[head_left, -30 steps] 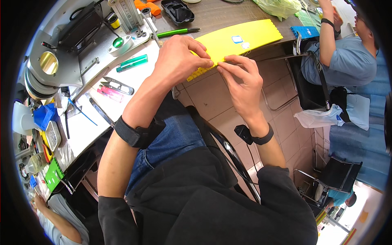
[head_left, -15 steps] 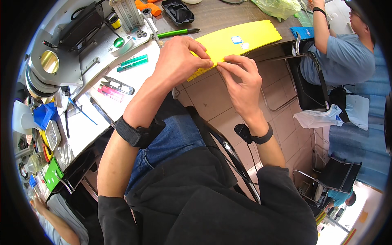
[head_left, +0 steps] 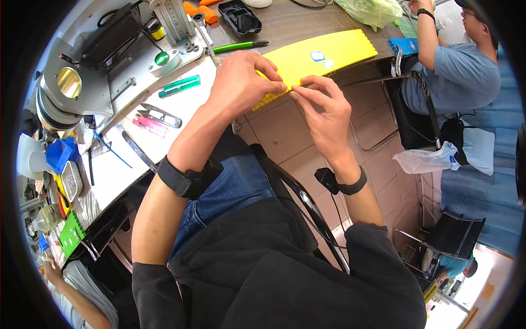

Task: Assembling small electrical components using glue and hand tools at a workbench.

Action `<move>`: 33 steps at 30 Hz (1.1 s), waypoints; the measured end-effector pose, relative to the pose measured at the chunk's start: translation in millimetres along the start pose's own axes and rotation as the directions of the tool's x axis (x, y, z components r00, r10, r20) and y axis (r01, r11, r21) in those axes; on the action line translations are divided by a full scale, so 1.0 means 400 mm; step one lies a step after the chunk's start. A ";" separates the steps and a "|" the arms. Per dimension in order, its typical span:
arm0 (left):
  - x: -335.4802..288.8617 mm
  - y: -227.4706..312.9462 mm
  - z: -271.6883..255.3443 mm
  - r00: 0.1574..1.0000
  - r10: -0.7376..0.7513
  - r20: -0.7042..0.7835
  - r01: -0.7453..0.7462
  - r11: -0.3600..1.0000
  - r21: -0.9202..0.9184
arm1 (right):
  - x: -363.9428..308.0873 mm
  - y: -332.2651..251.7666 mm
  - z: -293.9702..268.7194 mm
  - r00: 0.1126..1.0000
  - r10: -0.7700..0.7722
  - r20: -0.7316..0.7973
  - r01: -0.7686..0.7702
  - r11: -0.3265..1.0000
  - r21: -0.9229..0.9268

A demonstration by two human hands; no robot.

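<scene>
My left hand (head_left: 239, 78) is closed in a pinch, with thumb and forefinger together at the near edge of a yellow board (head_left: 315, 52). The board is long, thin and slightly curved, with notched ends and two small pale stickers. My right hand (head_left: 327, 112) faces it across a small gap, also pinching, its thumb and fingertips meeting just below the same edge. Whatever the fingertips hold is too fine to make out. Part of the board's left end is hidden behind my left hand.
Left of my hands lie a green pen (head_left: 239, 46), a green lighter (head_left: 179, 86), a pink lighter (head_left: 149, 125) and thread snips (head_left: 162, 115). A metal bench device (head_left: 87, 82) stands beyond. A black tray (head_left: 240, 18) lies at the back. A co-worker (head_left: 455, 82) sits at right.
Both hands keep their pinch in nearly the same place. The whole view has shifted very slightly.
</scene>
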State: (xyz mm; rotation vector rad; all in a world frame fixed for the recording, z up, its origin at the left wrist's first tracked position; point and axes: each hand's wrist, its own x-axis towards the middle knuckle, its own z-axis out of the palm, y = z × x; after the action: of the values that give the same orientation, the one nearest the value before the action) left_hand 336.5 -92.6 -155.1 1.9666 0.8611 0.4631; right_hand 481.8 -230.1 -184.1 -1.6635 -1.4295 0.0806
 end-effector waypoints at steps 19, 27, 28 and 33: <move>0.003 0.027 -0.021 0.994 -0.105 0.031 0.104 0.995 0.004 | 0.017 -0.038 -0.033 0.983 0.050 -0.178 -0.030 0.993 0.113; -0.127 0.069 -0.159 0.981 -0.084 -0.176 0.034 0.962 -0.272 | 0.070 -0.110 -0.151 0.959 0.234 -0.161 -0.125 0.856 0.501; -0.158 0.072 -0.183 0.970 -0.125 -0.207 0.067 0.961 -0.267 | 0.078 -0.123 -0.165 0.959 0.232 -0.165 -0.121 0.857 0.501; -0.330 0.064 -0.322 0.910 -0.163 -0.382 0.071 0.967 -0.244 | 0.132 -0.249 -0.210 0.968 0.250 -0.035 -0.134 0.628 0.767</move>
State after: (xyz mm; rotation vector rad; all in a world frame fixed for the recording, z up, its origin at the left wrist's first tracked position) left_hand 176.4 -120.9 -64.3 1.6237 1.1225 0.8730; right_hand 472.3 -244.7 -44.6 -1.0582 -0.8910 0.6033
